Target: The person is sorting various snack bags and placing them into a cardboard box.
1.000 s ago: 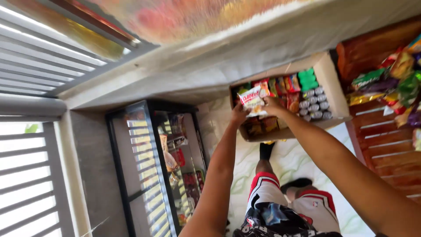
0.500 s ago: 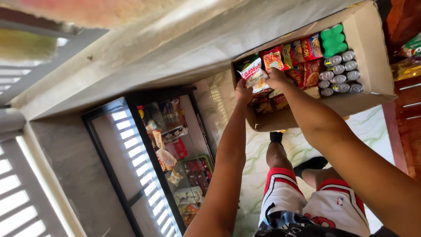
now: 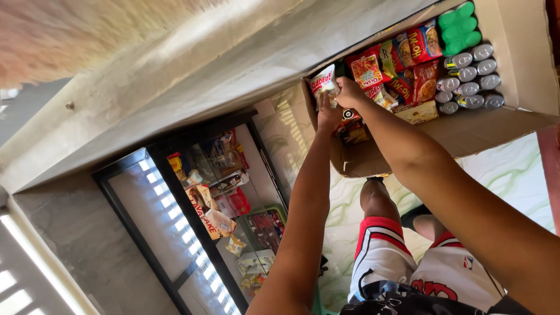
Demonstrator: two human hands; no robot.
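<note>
Item one: a white snack packet [image 3: 322,83] with a red label, held at the open corner of a cardboard box [image 3: 408,146]. Our left hand [image 3: 328,114] grips the packet from below, fingers closed round its lower end; our right hand [image 3: 349,92] closes on its side, just beside the left. The packet stands above both grips, over the box's near left corner, touching the red packets next to it.

Item two: box contents. We count a row of red and orange snack packets [image 3: 402,58] along the middle, silver cans [image 3: 469,76] in rows to the right, and a block of green bottle tops [image 3: 459,23] at the far corner. More packets lie under our hands, partly hidden.

Item three: a black-framed glass display cabinet [image 3: 204,204] below and left of the box, stocked with assorted packets.

Item four: our legs in red-and-white shorts [image 3: 408,262] over a pale marbled floor [image 3: 513,175].
</note>
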